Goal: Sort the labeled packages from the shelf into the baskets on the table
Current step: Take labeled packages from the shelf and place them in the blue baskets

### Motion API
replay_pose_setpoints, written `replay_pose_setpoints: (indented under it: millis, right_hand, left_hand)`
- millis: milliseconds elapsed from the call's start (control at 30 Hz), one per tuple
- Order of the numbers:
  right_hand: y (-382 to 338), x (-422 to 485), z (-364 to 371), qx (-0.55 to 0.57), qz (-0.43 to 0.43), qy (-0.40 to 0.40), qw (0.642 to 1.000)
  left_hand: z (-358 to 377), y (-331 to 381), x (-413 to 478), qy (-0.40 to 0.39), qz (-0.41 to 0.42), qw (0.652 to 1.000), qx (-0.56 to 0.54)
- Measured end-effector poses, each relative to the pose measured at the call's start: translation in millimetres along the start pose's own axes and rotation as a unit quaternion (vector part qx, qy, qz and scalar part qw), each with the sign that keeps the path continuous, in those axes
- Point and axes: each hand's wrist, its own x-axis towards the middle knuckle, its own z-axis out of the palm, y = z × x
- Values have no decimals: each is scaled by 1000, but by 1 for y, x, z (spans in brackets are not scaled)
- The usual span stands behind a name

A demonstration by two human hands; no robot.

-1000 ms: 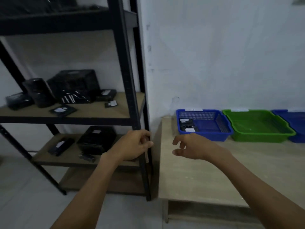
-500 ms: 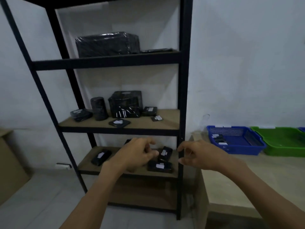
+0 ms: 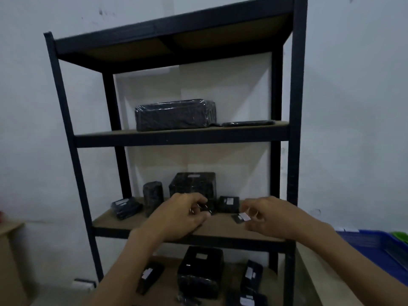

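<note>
Black metal shelf unit with wooden boards [image 3: 293, 129], and at the far right edge a blue plastic basket [image 3: 371, 241]. Both hands reach to the middle board [image 3: 220, 227].

Left hand [image 3: 181, 217]: fingers curled over something glinting; whether it grips anything cannot be told.

Right hand [image 3: 271, 217]: half-curled and empty, fingertips just right of the small flat black package with a white label [image 3: 240, 217]. The package lies near the board's front edge, long axis roughly left to right. The right hand is the nearer.

Half a second earlier both hands hung lower, beneath that board, and more of the basket showed.
</note>
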Motion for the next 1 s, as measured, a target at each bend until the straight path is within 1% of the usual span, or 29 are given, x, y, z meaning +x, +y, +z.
replay_pose_setpoints:
  millis: [100,267,400,567,733,900,1000]
  right_hand:
    - [-4,36,-12,-15,0,1,1000]
    - [-3,89,-42,-61,14,43,997]
    - [2,123,-63,-80,38,78,993]
    - [15,157,-81,-92,70,85,990]
    - [41,181,-100,-108,71,113,985]
    - [76,201,-113,-125,52,195,971]
    - [96,208,-116,-133,50,252,957]
  left_hand:
    - [-23,-12,35,4,17,1000,1]
    - [-66,-25,102,37,76,996,27]
    - [-90,-37,150,49,124,991,20]
    - [-96,-49,212,87,170,982,4]
    - [-82,-59,267,150,221,963,23]
    - [-64,-60,306,185,219,957,35]
    - [-51,-59,315,201,185,960,65]
